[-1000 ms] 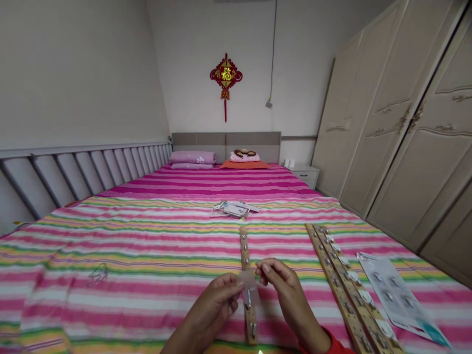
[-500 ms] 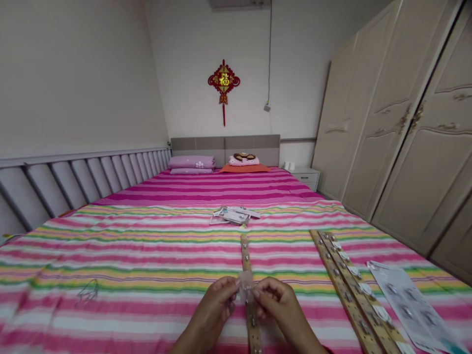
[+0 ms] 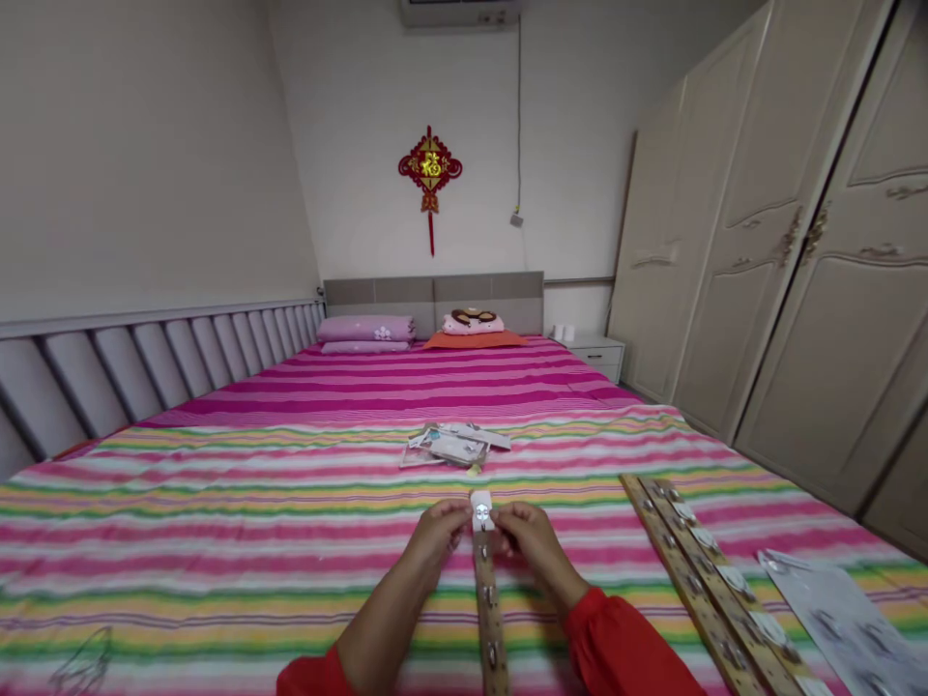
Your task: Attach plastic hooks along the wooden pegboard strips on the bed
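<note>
My left hand (image 3: 437, 532) and my right hand (image 3: 531, 536) pinch opposite edges of a small whitish square piece (image 3: 481, 501) with a shiny metal hook on it. That piece lies over or just above the far end of a narrow wooden strip (image 3: 489, 619). Several small metal hooks sit along the strip, which runs away from me on the striped cloth. Whether the square touches the wood, I cannot tell. Beyond my hands lies a loose pile of flat packages (image 3: 456, 447).
To the right, two more wooden strips (image 3: 671, 551) carry metal hooks, one also with whitish round pieces. Beside them lies a clear blister pack (image 3: 833, 609). A thin wire-like tangle (image 3: 83, 662) rests at lower left. A railing (image 3: 166, 362) borders the left; wardrobes (image 3: 804, 319) stand right.
Both hands have moved away from me, from partway along the strip to its far end, taking the whitish square with them. My view has tilted up slightly.
</note>
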`<state>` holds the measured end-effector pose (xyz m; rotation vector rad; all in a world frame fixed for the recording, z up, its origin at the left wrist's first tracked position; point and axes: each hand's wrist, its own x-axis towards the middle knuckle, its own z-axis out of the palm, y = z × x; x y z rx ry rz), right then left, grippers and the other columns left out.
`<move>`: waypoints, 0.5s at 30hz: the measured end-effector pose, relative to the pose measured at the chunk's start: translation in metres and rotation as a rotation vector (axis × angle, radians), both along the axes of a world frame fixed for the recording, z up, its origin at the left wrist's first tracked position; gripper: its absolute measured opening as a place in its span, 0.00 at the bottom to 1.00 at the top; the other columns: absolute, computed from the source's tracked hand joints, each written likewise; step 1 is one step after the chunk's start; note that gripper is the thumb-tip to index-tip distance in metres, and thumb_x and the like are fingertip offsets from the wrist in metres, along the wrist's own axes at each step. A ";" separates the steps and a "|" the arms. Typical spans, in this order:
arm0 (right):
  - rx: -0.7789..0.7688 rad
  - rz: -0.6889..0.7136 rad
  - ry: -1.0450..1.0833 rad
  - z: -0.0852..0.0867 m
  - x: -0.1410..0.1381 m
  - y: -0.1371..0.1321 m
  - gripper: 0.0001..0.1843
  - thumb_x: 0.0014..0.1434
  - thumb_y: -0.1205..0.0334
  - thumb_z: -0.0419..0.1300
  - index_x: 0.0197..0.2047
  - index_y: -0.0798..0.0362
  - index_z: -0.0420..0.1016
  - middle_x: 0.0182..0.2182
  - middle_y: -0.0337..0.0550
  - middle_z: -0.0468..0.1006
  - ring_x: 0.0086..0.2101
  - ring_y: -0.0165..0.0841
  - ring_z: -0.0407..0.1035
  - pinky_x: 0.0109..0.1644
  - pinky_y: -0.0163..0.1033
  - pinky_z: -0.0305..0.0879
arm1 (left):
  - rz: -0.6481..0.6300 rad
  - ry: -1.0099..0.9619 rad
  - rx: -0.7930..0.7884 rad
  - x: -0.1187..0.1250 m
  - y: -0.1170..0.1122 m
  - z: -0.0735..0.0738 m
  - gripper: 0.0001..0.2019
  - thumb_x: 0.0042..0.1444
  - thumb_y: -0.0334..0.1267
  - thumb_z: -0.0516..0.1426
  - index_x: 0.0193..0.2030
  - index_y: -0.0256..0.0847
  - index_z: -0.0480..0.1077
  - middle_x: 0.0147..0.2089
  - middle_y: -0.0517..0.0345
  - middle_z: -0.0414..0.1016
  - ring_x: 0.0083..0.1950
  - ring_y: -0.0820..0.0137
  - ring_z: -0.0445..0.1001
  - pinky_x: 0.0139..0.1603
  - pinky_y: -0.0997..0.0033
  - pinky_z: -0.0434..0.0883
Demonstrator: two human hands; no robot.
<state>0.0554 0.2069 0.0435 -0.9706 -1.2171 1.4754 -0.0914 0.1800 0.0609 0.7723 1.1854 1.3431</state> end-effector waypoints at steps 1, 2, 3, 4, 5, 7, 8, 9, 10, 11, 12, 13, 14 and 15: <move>0.002 -0.010 -0.003 -0.002 -0.002 0.012 0.16 0.39 0.51 0.64 0.15 0.53 0.67 0.08 0.32 0.65 0.11 0.23 0.56 0.17 0.31 0.49 | 0.006 0.011 0.008 -0.001 0.012 -0.003 0.16 0.27 0.39 0.68 0.25 0.35 0.72 0.18 0.66 0.67 0.20 0.82 0.59 0.22 0.80 0.52; 0.004 -0.018 -0.008 -0.004 -0.004 0.023 0.16 0.39 0.52 0.64 0.15 0.53 0.67 0.07 0.32 0.65 0.11 0.23 0.56 0.17 0.31 0.49 | 0.014 0.019 0.011 -0.002 0.024 -0.006 0.15 0.28 0.39 0.68 0.25 0.35 0.72 0.18 0.66 0.67 0.20 0.82 0.59 0.22 0.80 0.52; 0.004 -0.024 -0.014 -0.006 -0.005 0.034 0.15 0.39 0.52 0.64 0.15 0.53 0.67 0.07 0.32 0.65 0.11 0.23 0.56 0.17 0.31 0.49 | 0.021 0.026 0.010 -0.003 0.036 -0.010 0.15 0.28 0.38 0.67 0.25 0.35 0.72 0.18 0.66 0.67 0.19 0.81 0.59 0.22 0.79 0.52; 0.002 -0.029 -0.022 -0.009 -0.007 0.044 0.14 0.39 0.53 0.63 0.14 0.54 0.67 0.07 0.32 0.65 0.11 0.23 0.56 0.17 0.31 0.49 | 0.029 0.034 0.009 -0.004 0.047 -0.014 0.14 0.28 0.37 0.67 0.25 0.35 0.72 0.17 0.66 0.67 0.19 0.81 0.59 0.21 0.79 0.52; 0.000 -0.033 -0.030 -0.012 -0.008 0.053 0.14 0.39 0.54 0.63 0.14 0.54 0.67 0.07 0.32 0.64 0.11 0.23 0.56 0.17 0.31 0.49 | 0.037 0.043 0.007 -0.005 0.057 -0.018 0.14 0.28 0.37 0.67 0.24 0.35 0.72 0.17 0.66 0.67 0.19 0.81 0.59 0.21 0.79 0.52; -0.010 -0.040 -0.048 -0.020 -0.010 0.068 0.13 0.39 0.56 0.62 0.13 0.54 0.67 0.06 0.32 0.64 0.10 0.23 0.55 0.16 0.31 0.48 | 0.053 0.058 0.007 -0.006 0.074 -0.028 0.13 0.29 0.36 0.66 0.24 0.36 0.71 0.17 0.65 0.67 0.19 0.80 0.60 0.21 0.78 0.54; -0.015 -0.045 -0.055 -0.024 -0.012 0.074 0.13 0.40 0.56 0.61 0.13 0.54 0.67 0.06 0.32 0.63 0.10 0.23 0.55 0.16 0.31 0.47 | 0.062 0.066 0.008 -0.006 0.082 -0.033 0.12 0.29 0.36 0.66 0.23 0.36 0.71 0.17 0.65 0.67 0.19 0.80 0.60 0.22 0.78 0.55; -0.019 -0.051 -0.061 -0.028 -0.013 0.079 0.12 0.40 0.56 0.60 0.13 0.54 0.67 0.06 0.32 0.63 0.10 0.23 0.54 0.16 0.31 0.47 | 0.069 0.074 0.009 -0.006 0.088 -0.038 0.11 0.29 0.35 0.66 0.22 0.36 0.71 0.16 0.65 0.66 0.19 0.79 0.61 0.23 0.77 0.57; -0.021 -0.056 -0.065 -0.033 -0.015 0.083 0.12 0.41 0.57 0.60 0.13 0.53 0.66 0.06 0.32 0.63 0.10 0.23 0.54 0.16 0.31 0.47 | 0.078 0.083 0.012 -0.006 0.094 -0.043 0.11 0.29 0.35 0.66 0.22 0.36 0.71 0.16 0.65 0.66 0.20 0.78 0.62 0.24 0.77 0.58; -0.021 -0.062 -0.069 -0.038 -0.017 0.087 0.12 0.41 0.57 0.59 0.13 0.53 0.66 0.06 0.32 0.63 0.10 0.23 0.54 0.16 0.31 0.47 | 0.088 0.092 0.015 -0.006 0.098 -0.047 0.10 0.29 0.34 0.66 0.21 0.36 0.70 0.16 0.65 0.67 0.20 0.78 0.63 0.25 0.76 0.60; -0.020 -0.067 -0.074 -0.042 -0.019 0.090 0.12 0.41 0.58 0.59 0.13 0.53 0.65 0.07 0.32 0.63 0.10 0.23 0.53 0.16 0.31 0.46 | 0.100 0.101 0.018 -0.006 0.102 -0.052 0.10 0.29 0.34 0.65 0.20 0.36 0.70 0.16 0.64 0.67 0.21 0.77 0.65 0.26 0.76 0.61; -0.017 -0.071 -0.080 -0.047 -0.020 0.093 0.12 0.41 0.58 0.59 0.13 0.53 0.65 0.06 0.32 0.62 0.10 0.23 0.52 0.16 0.31 0.46 | 0.111 0.111 0.021 -0.006 0.105 -0.056 0.09 0.29 0.33 0.65 0.20 0.36 0.70 0.17 0.64 0.68 0.22 0.76 0.66 0.28 0.75 0.62; -0.014 -0.076 -0.087 -0.050 -0.022 0.095 0.12 0.41 0.58 0.58 0.13 0.52 0.64 0.06 0.31 0.61 0.10 0.23 0.51 0.15 0.31 0.45 | 0.122 0.122 0.024 -0.006 0.108 -0.060 0.08 0.29 0.33 0.65 0.20 0.36 0.70 0.17 0.63 0.69 0.22 0.76 0.66 0.29 0.74 0.63; -0.010 -0.079 -0.096 -0.054 -0.023 0.097 0.12 0.41 0.58 0.58 0.12 0.52 0.63 0.06 0.31 0.60 0.10 0.22 0.50 0.15 0.31 0.45 | 0.132 0.135 0.027 -0.006 0.110 -0.064 0.08 0.30 0.33 0.64 0.19 0.36 0.70 0.18 0.63 0.70 0.22 0.76 0.67 0.30 0.74 0.64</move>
